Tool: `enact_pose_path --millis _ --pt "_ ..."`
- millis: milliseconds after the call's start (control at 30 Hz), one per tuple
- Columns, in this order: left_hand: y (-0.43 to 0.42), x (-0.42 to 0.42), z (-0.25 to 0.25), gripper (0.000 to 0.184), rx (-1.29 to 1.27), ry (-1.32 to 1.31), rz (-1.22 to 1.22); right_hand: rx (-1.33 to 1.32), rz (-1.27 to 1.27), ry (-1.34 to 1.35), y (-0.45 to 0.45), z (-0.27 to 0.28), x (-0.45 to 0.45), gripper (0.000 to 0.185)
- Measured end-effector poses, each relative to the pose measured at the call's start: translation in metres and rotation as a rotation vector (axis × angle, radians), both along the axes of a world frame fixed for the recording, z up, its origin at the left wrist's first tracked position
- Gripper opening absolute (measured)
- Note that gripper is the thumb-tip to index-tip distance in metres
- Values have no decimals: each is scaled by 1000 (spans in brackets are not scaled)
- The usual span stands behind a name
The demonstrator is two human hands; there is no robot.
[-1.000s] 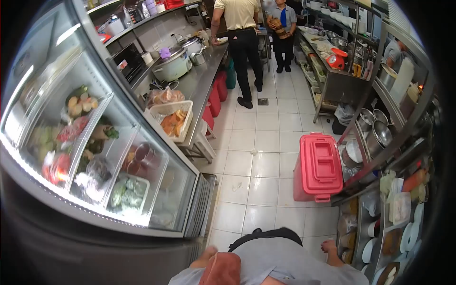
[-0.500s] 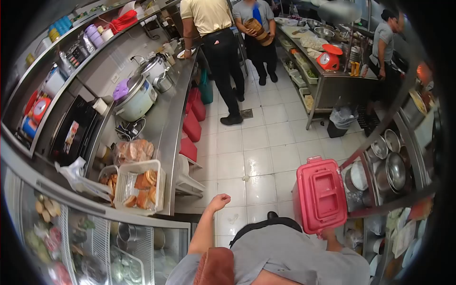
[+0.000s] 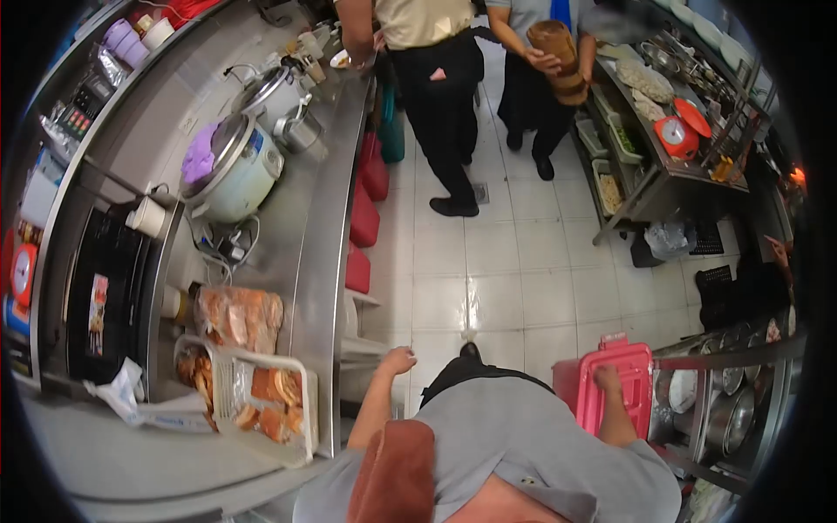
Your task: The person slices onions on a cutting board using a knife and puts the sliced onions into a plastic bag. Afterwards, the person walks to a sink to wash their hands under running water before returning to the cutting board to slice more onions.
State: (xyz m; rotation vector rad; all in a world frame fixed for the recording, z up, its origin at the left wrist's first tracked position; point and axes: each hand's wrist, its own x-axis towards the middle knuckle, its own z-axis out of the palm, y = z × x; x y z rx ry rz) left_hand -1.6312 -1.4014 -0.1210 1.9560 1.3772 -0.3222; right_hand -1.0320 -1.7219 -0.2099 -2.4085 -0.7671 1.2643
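Note:
My left hand hangs low in front of me, its fingers curled in and nothing showing in them. It is nearest to the front edge of the steel counter. My right hand is over the lid of a red plastic bin at my right side. Its fingers are too small and unclear to read, and I cannot tell whether it touches the lid. A brown cloth-like piece lies by my left shoulder. On the counter, bread pieces sit in a white plastic basket, beside bagged bread.
Ahead on the tiled floor, a person in black trousers faces the counter. Another person holds a wooden barrel-like container. A rice cooker stands left; a red scale tops the right table. Metal bowls fill a right-hand rack.
My view has moved forward along the aisle. My right hand has swung forward from the bin's near edge to over its lid. The person with the wooden container appears closer.

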Motion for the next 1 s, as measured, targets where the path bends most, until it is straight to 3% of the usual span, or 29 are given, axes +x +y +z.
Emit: enact_pose_path --millis 67,100,133,200,233,300,367,533,600,667,733,767,800,833,867,900,967,1000 --pt "65 52 9 35 35 -171 29 58 -81 -72 -9 -29 -15 18" --pt "90 78 11 33 54 -261 49 157 -249 252 -33 -72 -6 19" --pt "117 102 16 31 70 -244 -83 213 -444 560 -54 -112 2 20" --pt "163 148 29 28 66 -257 -251 -280 1016 -506 -30 -29 -42 22" --pt "184 172 41 28 57 -292 -285 -321 983 -454 -25 -15 -57 22" --pt "220 217 51 26 -19 -397 -284 -372 403 -127 -16 -18 -63 22" --pt "244 249 59 27 -33 -362 -317 -392 104 -2 -1 -17 -67 23" --pt "283 273 57 28 41 -348 -506 -444 17 33 59 -19 -48 28" --pt "302 274 43 29 8 -407 -472 -496 383 -141 88 -25 -30 30" --pt "324 271 47 28 -65 -357 -490 -370 1144 -773 110 -18 -25 28" --pt "350 267 33 30 -45 -345 -539 -238 985 -930 121 -41 -28 26" --pt "362 264 30 30 -53 -336 -617 -229 592 -619 135 -33 -34 25" --pt "374 261 28 31 -91 -328 -617 -166 -41 -249 151 -18 -50 24" --pt "386 261 26 32 -129 -322 -610 -123 -499 -45 166 -2 -74 23" --pt "397 261 25 32 -138 -320 -673 -113 -680 22 172 12 -98 23" --pt "405 259 26 33 -169 -307 -665 -131 -713 44 173 23 -126 22" --pt "424 258 24 34 -207 -281 -690 -157 -406 -110 131 -36 -170 21" --pt "432 257 17 34 -205 -285 -684 -219 -555 4 140 -14 -198 22"
